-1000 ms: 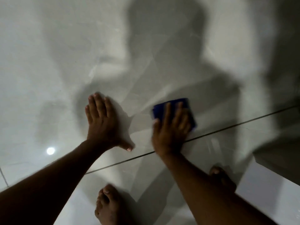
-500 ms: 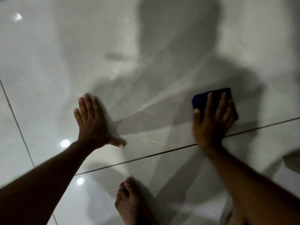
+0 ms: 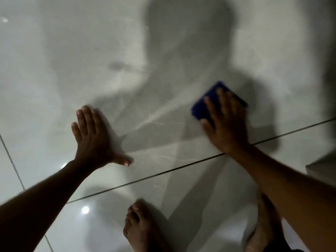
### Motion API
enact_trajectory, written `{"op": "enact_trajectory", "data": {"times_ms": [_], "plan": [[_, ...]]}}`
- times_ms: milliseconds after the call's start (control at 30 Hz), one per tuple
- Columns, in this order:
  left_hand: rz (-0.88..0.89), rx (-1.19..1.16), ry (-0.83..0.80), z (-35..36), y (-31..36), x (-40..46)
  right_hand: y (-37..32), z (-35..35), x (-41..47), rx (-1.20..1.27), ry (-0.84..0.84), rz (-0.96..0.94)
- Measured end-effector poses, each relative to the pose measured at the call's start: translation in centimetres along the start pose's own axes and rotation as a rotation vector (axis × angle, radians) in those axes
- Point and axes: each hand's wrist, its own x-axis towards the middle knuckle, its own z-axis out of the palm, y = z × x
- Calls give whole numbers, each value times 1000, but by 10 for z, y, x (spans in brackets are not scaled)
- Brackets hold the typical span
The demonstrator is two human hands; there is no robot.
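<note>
A dark blue cloth [image 3: 203, 108] lies flat on the glossy white tiled floor [image 3: 91, 51], right of centre. My right hand [image 3: 225, 124] presses down on it with straight fingers, covering its near right part. My left hand [image 3: 92, 137] rests flat on the tile at the left, fingers straight and thumb spread to the right, with nothing in it. The picture is blurred by motion around the right hand.
Dark grout lines [image 3: 181, 169] cross the floor, one diagonally below both hands and one at the far left. My bare feet [image 3: 141, 230] stand at the bottom edge. A pale raised step or ledge [image 3: 321, 170] sits at the right edge. My shadow falls over the tiles.
My right hand has slid the blue cloth to the right and then turned it, so its corner now points away from me. The left hand stays planted on the tile.
</note>
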Motion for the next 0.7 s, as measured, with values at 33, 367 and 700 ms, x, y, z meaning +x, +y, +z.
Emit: {"op": "enact_trajectory", "data": {"times_ms": [33, 367, 700], "plan": [[1, 0, 5, 0, 1, 0, 3, -4, -28, -16, 24, 200], [34, 97, -47, -3, 1, -1, -188, 25, -17, 221, -171, -299], [42, 52, 9, 2, -5, -3, 16, -10, -16, -38, -4, 465]]}}
